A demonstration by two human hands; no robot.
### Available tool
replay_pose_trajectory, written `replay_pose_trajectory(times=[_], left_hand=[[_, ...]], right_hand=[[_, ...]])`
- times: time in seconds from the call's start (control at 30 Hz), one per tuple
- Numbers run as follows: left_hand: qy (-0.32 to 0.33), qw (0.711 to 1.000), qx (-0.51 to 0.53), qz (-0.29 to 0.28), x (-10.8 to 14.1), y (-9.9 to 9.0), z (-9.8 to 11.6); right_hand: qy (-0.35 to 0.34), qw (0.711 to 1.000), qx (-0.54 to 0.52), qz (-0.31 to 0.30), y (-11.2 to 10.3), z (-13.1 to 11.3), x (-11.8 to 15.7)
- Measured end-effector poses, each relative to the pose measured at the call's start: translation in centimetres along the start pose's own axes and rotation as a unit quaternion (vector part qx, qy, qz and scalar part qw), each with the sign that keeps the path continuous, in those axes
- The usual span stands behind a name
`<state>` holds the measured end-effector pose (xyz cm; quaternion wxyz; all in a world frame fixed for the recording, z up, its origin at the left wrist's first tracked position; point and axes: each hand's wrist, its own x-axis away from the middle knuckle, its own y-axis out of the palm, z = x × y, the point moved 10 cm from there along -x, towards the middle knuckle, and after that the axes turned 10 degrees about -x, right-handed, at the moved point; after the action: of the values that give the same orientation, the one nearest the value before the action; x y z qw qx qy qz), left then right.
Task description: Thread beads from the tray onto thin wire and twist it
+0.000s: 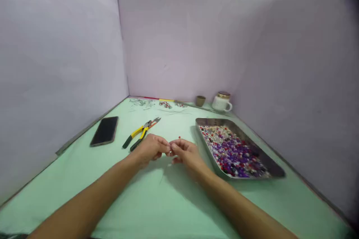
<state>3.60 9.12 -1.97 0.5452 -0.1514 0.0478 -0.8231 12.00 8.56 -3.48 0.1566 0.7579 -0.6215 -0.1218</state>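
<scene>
Midway between the left and right edges of the green tabletop (134, 205), a tiny piece (170, 152), its details unclear, is pinched by left hand (153, 147) and right hand (188, 154); probably light and slippery, it is best gripped by fingertips at its ends.

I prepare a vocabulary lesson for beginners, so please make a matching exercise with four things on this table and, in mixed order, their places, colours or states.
1. Phone
2. Pliers
3. Tray
4. Mug

A. Holds many coloured beads
B. White
C. Left of the pliers
D. Yellow and black handles

Pairs: 1-C, 2-D, 3-A, 4-B
</scene>
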Motion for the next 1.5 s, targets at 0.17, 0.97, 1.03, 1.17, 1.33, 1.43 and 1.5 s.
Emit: replay_pose_trajectory(times=[0.17, 0.97, 1.03, 1.17, 1.33, 1.43, 1.5], left_hand=[[-0.013, 1.0, 0.001, 0.017, -0.2, -0.1, -0.1], [0.064, 0.992, -0.01, 0.107, 0.3, -0.7, 1.6], [0.078, 0.991, -0.002, 0.108, 0.4, -0.8, 1.8], [0.079, 0.991, 0.035, 0.099, 0.2, -0.6, 1.5], [0.065, 0.989, 0.094, 0.096, -0.1, -0.1, 0.9], [0.069, 0.989, 0.07, 0.115, 0.0, -0.1, 1.0], [0.078, 0.987, 0.03, 0.135, 0.2, -0.2, 1.3]], right_hand=[[0.025, 0.999, -0.043, -0.01, 0.0, 0.5, 0.3], [0.049, 0.994, -0.098, -0.017, -0.6, 0.6, 0.2], [0.039, 0.996, -0.081, -0.009, -0.8, 0.3, 0.2], [-0.016, 1.0, 0.001, -0.012, -0.7, -1.3, 0.2], [-0.064, 0.997, -0.001, 0.045, -1.5, -2.2, 0.4], [-0.064, 0.993, -0.061, 0.078, -2.2, -1.5, 0.2], [-0.066, 0.991, -0.087, 0.083, -2.4, -1.2, 0.0]])
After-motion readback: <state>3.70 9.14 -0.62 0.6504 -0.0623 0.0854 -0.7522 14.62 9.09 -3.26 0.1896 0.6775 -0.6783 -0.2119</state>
